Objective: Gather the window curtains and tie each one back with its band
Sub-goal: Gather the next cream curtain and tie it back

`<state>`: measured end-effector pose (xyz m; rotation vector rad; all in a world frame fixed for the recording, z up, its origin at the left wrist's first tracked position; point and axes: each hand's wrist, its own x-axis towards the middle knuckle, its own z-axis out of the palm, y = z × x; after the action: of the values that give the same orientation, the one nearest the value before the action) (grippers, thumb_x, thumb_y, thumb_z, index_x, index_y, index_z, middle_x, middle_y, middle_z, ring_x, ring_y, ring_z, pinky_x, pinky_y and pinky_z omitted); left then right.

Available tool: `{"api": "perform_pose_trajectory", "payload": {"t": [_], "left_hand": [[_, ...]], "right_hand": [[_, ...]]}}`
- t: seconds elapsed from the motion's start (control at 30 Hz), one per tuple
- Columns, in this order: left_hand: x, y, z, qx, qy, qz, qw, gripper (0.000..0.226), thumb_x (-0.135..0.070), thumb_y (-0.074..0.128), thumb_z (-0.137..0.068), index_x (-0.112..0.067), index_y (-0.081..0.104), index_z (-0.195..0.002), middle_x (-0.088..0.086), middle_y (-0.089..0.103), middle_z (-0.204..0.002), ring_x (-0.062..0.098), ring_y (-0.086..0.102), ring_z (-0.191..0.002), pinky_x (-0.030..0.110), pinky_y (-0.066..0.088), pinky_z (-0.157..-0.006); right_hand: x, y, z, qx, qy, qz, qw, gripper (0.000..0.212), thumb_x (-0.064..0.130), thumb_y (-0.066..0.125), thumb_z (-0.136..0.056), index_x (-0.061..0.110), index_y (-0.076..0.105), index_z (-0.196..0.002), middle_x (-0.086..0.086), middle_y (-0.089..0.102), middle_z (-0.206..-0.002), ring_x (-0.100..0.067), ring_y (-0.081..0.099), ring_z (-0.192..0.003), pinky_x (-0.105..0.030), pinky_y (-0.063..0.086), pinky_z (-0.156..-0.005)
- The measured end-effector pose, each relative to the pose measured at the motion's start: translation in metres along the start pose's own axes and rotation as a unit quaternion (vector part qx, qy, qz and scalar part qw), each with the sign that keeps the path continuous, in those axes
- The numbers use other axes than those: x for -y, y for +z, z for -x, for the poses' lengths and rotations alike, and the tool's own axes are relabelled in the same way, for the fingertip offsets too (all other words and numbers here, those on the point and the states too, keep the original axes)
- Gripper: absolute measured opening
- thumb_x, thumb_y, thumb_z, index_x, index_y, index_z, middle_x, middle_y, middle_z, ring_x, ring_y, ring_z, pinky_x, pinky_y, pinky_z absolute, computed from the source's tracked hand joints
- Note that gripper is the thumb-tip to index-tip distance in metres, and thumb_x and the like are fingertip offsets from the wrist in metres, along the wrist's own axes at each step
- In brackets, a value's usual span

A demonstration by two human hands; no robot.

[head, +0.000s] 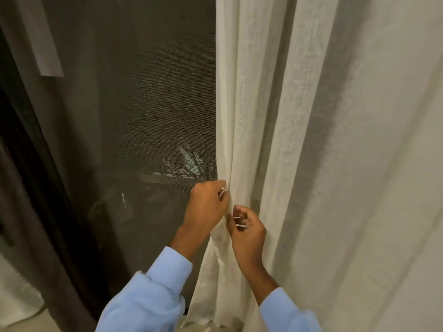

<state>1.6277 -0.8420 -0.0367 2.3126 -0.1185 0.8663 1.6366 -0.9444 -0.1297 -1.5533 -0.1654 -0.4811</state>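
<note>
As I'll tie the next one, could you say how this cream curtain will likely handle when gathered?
The cream curtain hangs in soft folds, so probably floppy. Its weave looks thin, so likely light. It narrows by the left hand, so should bunch easily.

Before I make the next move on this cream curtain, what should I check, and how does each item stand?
1. Left hand grips the curtain edge: ok.
2. Right hand pinches the thin white band: ok.
3. All folds gathered: not ok; folds to the right hang loose.
4. Band wrapped round the bundle: cannot tell; the hands hide it.
5. Band knotted: cannot tell.
</note>
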Motion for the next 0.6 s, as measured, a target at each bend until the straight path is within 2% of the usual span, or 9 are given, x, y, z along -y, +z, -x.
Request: {"api": "perform_pose_trajectory", "payload": {"t": [0.17, 0.3, 0.4, 0.47, 0.53, 0.6], "left_hand": [[0.003, 0.004, 0.002, 0.008, -0.009, -0.021, 1.000, 0.031, -0.007, 0.059, -0.083, -0.003, 0.047, -0.055, 0.008, 0.046, -0.051, 0.013, 0.035, -0.047, 0.031, 0.034, -0.047], [0.001, 0.010, 0.010, 0.019, 0.007, -0.021, 1.000, 0.034, -0.012, 0.055, -0.092, -0.012, 0.044, -0.060, 0.000, 0.043, -0.056, 0.012, 0.039, -0.050, 0.023, 0.027, -0.052], [0.000, 0.015, 0.014, 0.012, 0.026, -0.008, 1.000, 0.034, -0.021, 0.052, -0.096, -0.010, 0.049, -0.064, 0.000, 0.046, -0.057, 0.014, 0.041, -0.051, 0.025, 0.029, -0.053], [0.000, 0.019, 0.015, 0.006, 0.031, -0.016, 0.999, 0.036, -0.025, 0.056, -0.095, -0.008, 0.051, -0.064, 0.002, 0.048, -0.058, 0.016, 0.043, -0.053, 0.029, 0.036, -0.052], [0.001, 0.021, 0.014, 0.000, 0.027, -0.027, 0.999, 0.033, -0.022, 0.059, -0.093, -0.006, 0.055, -0.064, 0.004, 0.052, -0.059, 0.018, 0.047, -0.054, 0.034, 0.043, -0.055], [0.002, 0.021, 0.013, -0.014, 0.022, -0.032, 0.999, 0.032, -0.018, 0.061, -0.091, -0.006, 0.054, -0.061, 0.004, 0.051, -0.057, 0.019, 0.046, -0.052, 0.034, 0.043, -0.053]], "right_hand": [[-0.003, 0.006, -0.005, -0.011, -0.031, 0.003, 0.999, 0.008, 0.011, 0.075, -0.086, 0.018, 0.072, -0.089, 0.005, 0.071, -0.087, -0.008, 0.068, -0.080, -0.019, 0.057, -0.071], [-0.009, 0.009, -0.006, -0.001, -0.063, 0.020, 0.998, 0.015, 0.002, 0.074, -0.084, 0.016, 0.071, -0.081, 0.000, 0.068, -0.081, -0.008, 0.065, -0.074, -0.014, 0.050, -0.065], [-0.010, 0.008, -0.007, 0.007, -0.033, -0.004, 0.999, 0.026, -0.007, 0.067, -0.085, 0.017, 0.069, -0.076, 0.002, 0.067, -0.077, -0.006, 0.063, -0.070, -0.015, 0.049, -0.062], [-0.008, 0.005, -0.008, 0.013, -0.022, -0.025, 0.999, 0.029, -0.009, 0.064, -0.086, 0.017, 0.069, -0.074, 0.005, 0.066, -0.073, -0.005, 0.061, -0.068, -0.015, 0.049, -0.062], [-0.005, 0.000, -0.006, 0.021, -0.062, 0.009, 0.998, 0.024, -0.002, 0.071, -0.085, 0.021, 0.070, -0.080, 0.007, 0.068, -0.077, -0.004, 0.064, -0.072, -0.012, 0.049, -0.064], [-0.003, -0.010, 0.000, 0.050, -0.090, 0.028, 0.994, 0.019, 0.005, 0.074, -0.085, 0.024, 0.073, -0.087, 0.011, 0.071, -0.084, -0.005, 0.067, -0.078, -0.011, 0.050, -0.066]]}}
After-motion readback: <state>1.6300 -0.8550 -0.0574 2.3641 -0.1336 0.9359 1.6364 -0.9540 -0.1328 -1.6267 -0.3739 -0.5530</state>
